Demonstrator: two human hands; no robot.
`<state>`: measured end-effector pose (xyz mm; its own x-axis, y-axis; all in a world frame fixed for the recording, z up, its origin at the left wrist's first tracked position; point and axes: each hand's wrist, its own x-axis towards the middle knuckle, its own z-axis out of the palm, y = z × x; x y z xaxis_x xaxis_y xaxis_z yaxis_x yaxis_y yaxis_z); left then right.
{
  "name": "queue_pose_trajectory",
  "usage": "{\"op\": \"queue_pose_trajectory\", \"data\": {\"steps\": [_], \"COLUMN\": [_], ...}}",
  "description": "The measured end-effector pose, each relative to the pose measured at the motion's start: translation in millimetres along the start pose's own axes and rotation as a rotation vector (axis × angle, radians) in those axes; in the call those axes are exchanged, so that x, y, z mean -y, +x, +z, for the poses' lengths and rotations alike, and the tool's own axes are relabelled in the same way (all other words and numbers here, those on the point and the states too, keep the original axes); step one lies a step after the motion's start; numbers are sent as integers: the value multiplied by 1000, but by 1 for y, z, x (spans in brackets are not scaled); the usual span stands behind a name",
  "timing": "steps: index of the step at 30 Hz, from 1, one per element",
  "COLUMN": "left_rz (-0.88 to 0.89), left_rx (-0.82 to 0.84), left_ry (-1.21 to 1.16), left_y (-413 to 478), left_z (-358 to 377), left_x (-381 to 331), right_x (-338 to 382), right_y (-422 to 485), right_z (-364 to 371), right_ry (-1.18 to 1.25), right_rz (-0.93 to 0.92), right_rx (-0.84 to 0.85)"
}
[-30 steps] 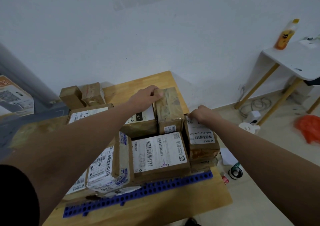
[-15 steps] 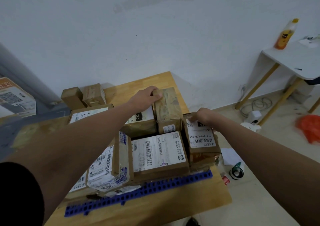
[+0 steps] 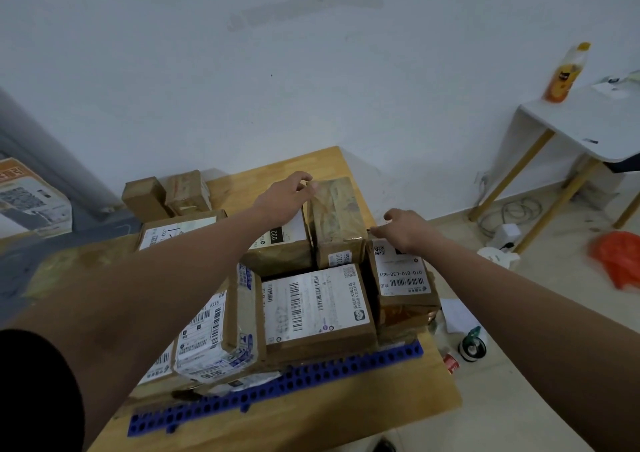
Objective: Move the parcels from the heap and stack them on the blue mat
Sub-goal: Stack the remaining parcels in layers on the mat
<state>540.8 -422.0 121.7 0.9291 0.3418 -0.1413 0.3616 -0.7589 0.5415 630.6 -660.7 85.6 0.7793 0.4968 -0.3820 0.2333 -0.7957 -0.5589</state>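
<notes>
While my left hand (image 3: pixel 284 198) touches the taped parcel (image 3: pixel 337 216), fingers loose, nothing is gripped. My right hand (image 3: pixel 405 230) hovers slack.

The person is holding both arms out ahead, with the forearms bare. The left arm (image 3: pixel 166 278) is lying extended from the lower left corner, a black sleeve (image 3: pixel 38 389) covering its upper part and the wrist straight. The left hand (image 3: pixel 284 198) is hanging palm down, its fingers loosely bent and slightly spread, gripping nothing. The right arm (image 3: pixel 519 299) is slanting in from the lower right edge toward the middle. The right hand (image 3: pixel 405 230) is hovering palm down, nearer than the left, its fingers relaxed and pointing leftward, holding nothing. The two hands are not touching each other.
</notes>
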Motion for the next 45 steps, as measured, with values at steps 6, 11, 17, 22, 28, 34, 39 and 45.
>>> {"op": "queue_pose_trajectory", "data": {"steps": [6,11,17,22,28,34,39,45], "left_rz": [43,37,50,88,62,-67,-225,-328], "left_rx": [-42,-96,-135,-193,-305,-447,-449,-274], "left_ry": [37,129,253,377,450,351,298,202], "left_y": [-14,-25,-36,-52,-76,-94,-106,-94], "left_z": [-12,-29,-49,-73,-117,-193,-248,-258], "left_x": [-2,10,25,43,77,164,270,384], "right_x": [29,62,96,137,206,291,368,432], "right_y": [-3,-3,-8,-8,-8,11,42,101], "right_z": [-8,-15,-10,3,28,69,111,174], "right_ry": [-36,-20,-236,-337,-385,-467,-588,-660], "right_rz": [-173,-231,-324,-433,-535,-609,-589,-470], "right_rx": [-146,-233,-369,-351,-311,-227,-141,-24]}}
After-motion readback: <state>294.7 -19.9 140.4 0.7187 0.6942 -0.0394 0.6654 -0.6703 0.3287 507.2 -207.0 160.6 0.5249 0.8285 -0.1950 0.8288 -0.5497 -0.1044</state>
